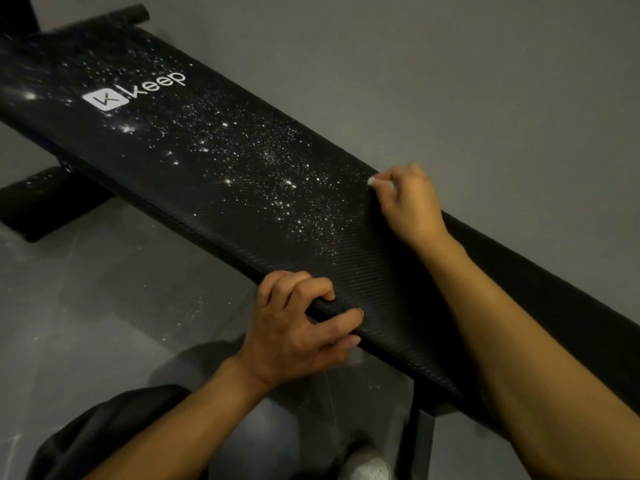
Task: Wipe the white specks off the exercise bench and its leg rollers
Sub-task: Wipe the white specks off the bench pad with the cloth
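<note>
Head view: long black weave-textured padded bench (194, 188) runs diagonally, upper left to lower right, over grey floor (104, 306). White specks (287, 183) scattered from white Keep logo (135, 93) to mid-pad. Left hand (298, 327) curls over the near edge, gripping it. Right hand (408, 199) at the far edge, fingers closed, pinching small white wad (372, 181). Black foam rollers (45, 199) at the upper-left end.

Wall (467, 81): plain matte grey, 1 unbroken surface. Floor (86, 306): smooth grey, slightly glossy, showing faint reflections and pale streaks at the lower left. Lighting: dim and even.
</note>
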### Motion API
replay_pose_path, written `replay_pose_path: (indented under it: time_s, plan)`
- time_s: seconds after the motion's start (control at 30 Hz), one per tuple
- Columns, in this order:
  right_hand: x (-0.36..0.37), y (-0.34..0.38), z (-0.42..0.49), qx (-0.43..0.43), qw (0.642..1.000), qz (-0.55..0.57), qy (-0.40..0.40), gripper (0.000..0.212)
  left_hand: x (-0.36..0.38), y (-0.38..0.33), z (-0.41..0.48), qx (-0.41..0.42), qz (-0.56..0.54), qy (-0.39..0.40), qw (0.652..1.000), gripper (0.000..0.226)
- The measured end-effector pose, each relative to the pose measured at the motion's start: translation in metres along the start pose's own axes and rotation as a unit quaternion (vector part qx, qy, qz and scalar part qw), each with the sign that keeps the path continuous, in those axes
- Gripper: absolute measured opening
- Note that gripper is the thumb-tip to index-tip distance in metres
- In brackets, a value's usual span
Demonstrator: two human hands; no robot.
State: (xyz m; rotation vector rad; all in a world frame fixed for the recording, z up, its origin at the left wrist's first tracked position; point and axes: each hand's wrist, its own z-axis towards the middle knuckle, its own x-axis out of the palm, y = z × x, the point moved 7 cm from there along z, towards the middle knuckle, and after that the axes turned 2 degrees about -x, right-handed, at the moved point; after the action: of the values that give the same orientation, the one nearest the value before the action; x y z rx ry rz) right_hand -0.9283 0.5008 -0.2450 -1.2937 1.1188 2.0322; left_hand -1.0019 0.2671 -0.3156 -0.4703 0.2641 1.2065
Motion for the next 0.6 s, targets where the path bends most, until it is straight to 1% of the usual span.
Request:
replay_pose_path:
  time_s: [0.07, 0.1, 0.13, 0.2, 0.3, 0.33, 0.37, 0.4, 0.47, 0.53, 0.6]
  plan:
    - [-0.007, 0.021, -0.039, -0.081, 0.996, 0.007, 0.026, 0.021, 0.0, 0.0, 0.0, -0.002, -0.001, 0.001, 1.0, 0.026]
    - [-0.01, 0.025, -0.053, -0.107, 0.993, 0.013, 0.043, 0.022, 0.0, 0.0, 0.0, -0.004, -0.002, 0.002, 1.0, 0.026]
    - [-0.012, 0.023, -0.058, -0.111, 0.992, 0.015, 0.055, 0.023, -0.001, 0.0, 0.001, -0.006, -0.003, 0.003, 1.0, 0.026]
    - [-0.015, 0.01, -0.04, -0.072, 0.996, 0.007, 0.045, 0.021, -0.001, -0.001, 0.001, -0.008, 0.0, 0.007, 1.0, 0.026]
    - [-0.008, -0.012, 0.006, 0.04, 0.999, 0.021, 0.005, 0.013, -0.002, -0.001, 0.001, -0.005, -0.001, 0.013, 1.0, 0.026]
    - [-0.003, -0.014, 0.017, 0.057, 0.998, 0.024, -0.006, 0.01, -0.002, -0.001, 0.001, -0.005, -0.003, 0.014, 1.0, 0.026]
    - [0.002, -0.012, 0.024, 0.051, 0.999, 0.014, -0.01, 0.009, -0.003, -0.001, 0.001, -0.007, -0.004, 0.013, 1.0, 0.026]
    - [0.006, -0.007, 0.025, 0.031, 1.0, 0.001, -0.005, 0.011, -0.003, -0.002, 0.001, -0.009, -0.005, 0.011, 1.0, 0.026]
    - [0.005, 0.013, 0.007, -0.019, 0.999, -0.004, 0.031, 0.019, -0.003, -0.002, 0.001, -0.012, -0.005, 0.006, 1.0, 0.026]
    - [-0.001, 0.031, -0.028, -0.074, 0.995, 0.016, 0.064, 0.023, -0.003, -0.003, 0.001, -0.013, -0.004, 0.0, 1.0, 0.026]
    - [-0.01, 0.042, -0.064, -0.132, 0.988, 0.036, 0.074, 0.023, -0.002, -0.002, 0.001, -0.013, -0.003, -0.001, 1.0, 0.026]
